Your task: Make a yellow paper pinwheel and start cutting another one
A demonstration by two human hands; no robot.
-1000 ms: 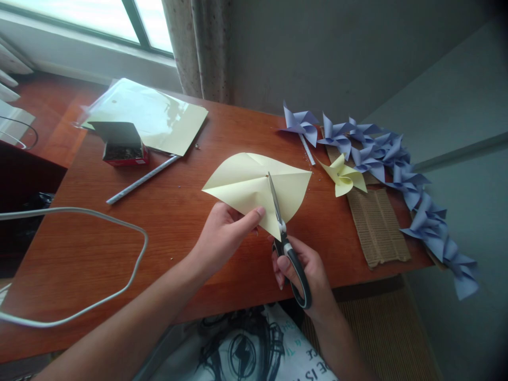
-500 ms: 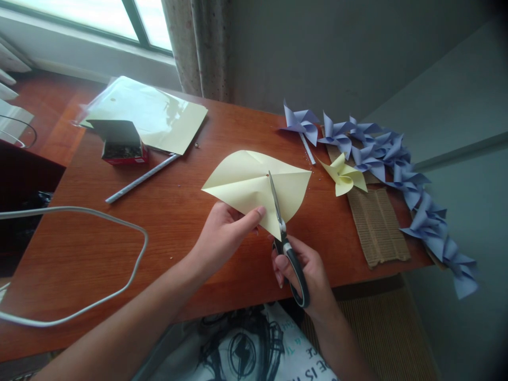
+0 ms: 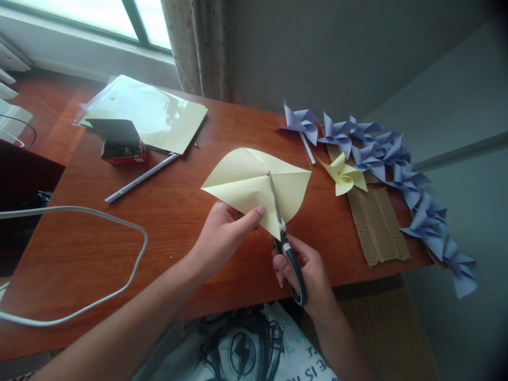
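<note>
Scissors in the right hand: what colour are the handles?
The scissors' handles are black with pale grey trim; the head view shows them best.

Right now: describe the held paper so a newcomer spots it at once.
Over the wooden table, near its front edge, find the left hand, thumb on top. It holds pale-yellow paper with curved edges. Unlike the smaller yellow pinwheel farther right, it has a blade of the scissors over it.

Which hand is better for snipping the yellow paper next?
Probably the right hand: it holds the scissors, pointed across the yellow paper. The left hand is busy gripping that paper.
</note>
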